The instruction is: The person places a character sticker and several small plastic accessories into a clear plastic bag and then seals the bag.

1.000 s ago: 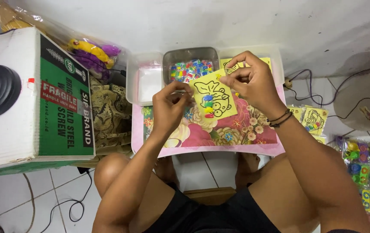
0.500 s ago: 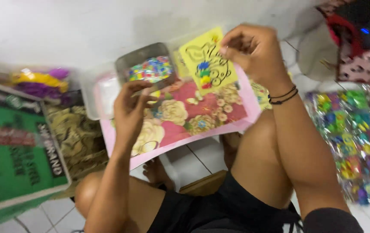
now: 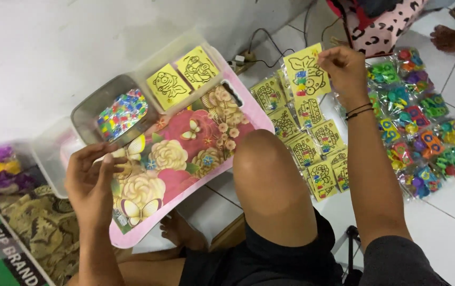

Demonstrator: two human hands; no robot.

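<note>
My right hand (image 3: 346, 69) pinches a yellow card (image 3: 306, 76) above the card rows (image 3: 312, 145); left hand (image 3: 90, 182), fingers loosely curled, rests on the tray (image 3: 185, 153).

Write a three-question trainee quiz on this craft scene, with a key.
1. True or false: the right hand holds a yellow square picture card above the row of cards on the floor.
2. What lies in the grey metal tray? A: coins B: a bag of small multicoloured pieces C: scissors
3. What does the left hand hover over?

Key: 1 true. 2 B. 3 The pink flowered board.
</note>
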